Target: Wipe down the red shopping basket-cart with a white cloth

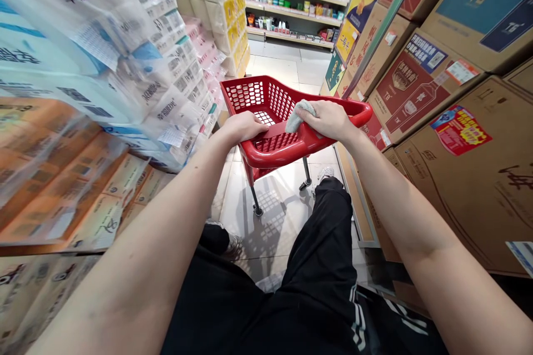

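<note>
A red plastic shopping cart (266, 156) with a perforated basket stands in front of me on thin dark legs with casters. My left hand (249, 125) is closed on the cart's near left rim, its thumb pointing inward along a red crosspiece. In my right hand (328, 120) is a pale grey cloth (298, 115), pinched between thumb and fingers and lying against the cart's red edge. That hand rests on the right side of the cart, with some fingertips hidden. Through the holes of the basket, bright floor shows.
Plastic-wrapped tissue packs (141, 61) are piled along the left, orange packs (54, 172) lower down. Stacked cardboard boxes (453, 166) line the right, close to my arm. A tiled floor (277, 64) runs ahead to shelves (300, 9) of bottles. My feet are beside the cart legs.
</note>
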Tool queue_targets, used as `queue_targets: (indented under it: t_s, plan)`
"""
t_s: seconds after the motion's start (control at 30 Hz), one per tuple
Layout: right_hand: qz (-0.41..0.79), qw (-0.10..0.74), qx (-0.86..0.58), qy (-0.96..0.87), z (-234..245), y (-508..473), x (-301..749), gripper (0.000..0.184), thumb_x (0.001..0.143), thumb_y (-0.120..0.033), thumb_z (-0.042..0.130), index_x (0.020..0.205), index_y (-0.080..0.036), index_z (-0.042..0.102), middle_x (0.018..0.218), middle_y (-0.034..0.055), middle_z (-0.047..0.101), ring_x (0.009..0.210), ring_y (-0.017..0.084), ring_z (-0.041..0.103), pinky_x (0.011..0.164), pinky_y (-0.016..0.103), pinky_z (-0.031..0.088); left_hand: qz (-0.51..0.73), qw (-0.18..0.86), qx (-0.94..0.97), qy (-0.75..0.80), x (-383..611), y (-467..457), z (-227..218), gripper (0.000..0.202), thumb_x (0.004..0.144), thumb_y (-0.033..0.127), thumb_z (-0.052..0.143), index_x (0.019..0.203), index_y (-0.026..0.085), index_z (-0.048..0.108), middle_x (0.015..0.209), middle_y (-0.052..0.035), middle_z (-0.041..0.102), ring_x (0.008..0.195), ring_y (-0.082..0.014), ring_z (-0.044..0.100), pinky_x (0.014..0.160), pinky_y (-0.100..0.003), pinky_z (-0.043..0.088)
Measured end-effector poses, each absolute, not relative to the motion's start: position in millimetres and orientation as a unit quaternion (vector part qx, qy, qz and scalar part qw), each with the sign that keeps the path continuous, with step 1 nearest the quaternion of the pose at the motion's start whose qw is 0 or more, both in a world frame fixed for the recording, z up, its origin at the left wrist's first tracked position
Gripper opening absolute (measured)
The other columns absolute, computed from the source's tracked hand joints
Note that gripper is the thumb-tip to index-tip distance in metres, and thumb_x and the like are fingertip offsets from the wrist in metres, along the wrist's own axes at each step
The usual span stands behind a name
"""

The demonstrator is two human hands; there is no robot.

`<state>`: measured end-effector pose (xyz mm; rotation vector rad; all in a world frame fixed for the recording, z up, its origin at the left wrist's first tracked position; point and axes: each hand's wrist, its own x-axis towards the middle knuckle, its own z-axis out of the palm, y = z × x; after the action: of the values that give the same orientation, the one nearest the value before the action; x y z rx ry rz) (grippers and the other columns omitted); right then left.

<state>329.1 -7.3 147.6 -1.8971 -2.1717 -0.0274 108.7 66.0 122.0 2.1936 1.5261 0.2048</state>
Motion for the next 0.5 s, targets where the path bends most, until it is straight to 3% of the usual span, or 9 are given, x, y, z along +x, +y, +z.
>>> queue_targets:
  t_s: [0.3,0.5]
  plan:
    - [0.032,0.070,-0.716,-0.693,152.6,19.9,341.2,0.059,0.096,-0.062,0.032,0.110,-0.017,0.068,0.110,0.0131,0.071,0.107,0.031,0.064,0.091,0.039,0.045,0.039,0.209,0.817,0.536,121.6,62.7,119.9,0.035,0.076,0.051,0.054,0.077,0.023,0.074,0.075,-0.0039,0.070,0.084,-0.0233,0.063,0.073,-0.028,0.044]
    - [0.023,0.032,-0.733,-0.679,147.4,43.8,354.9,0.053,0.096,-0.055,0.037,0.113,-0.015,0.067,0.114,0.0167,0.069,0.104,0.030,0.065,0.086,0.040,0.048,0.030,0.223,0.821,0.525,123.1,64.1,119.0,0.031,0.074,0.049,0.058,0.081,0.023,0.076,0.078,-0.0031,0.071,0.087,-0.0234,0.063,0.075,-0.028,0.044]
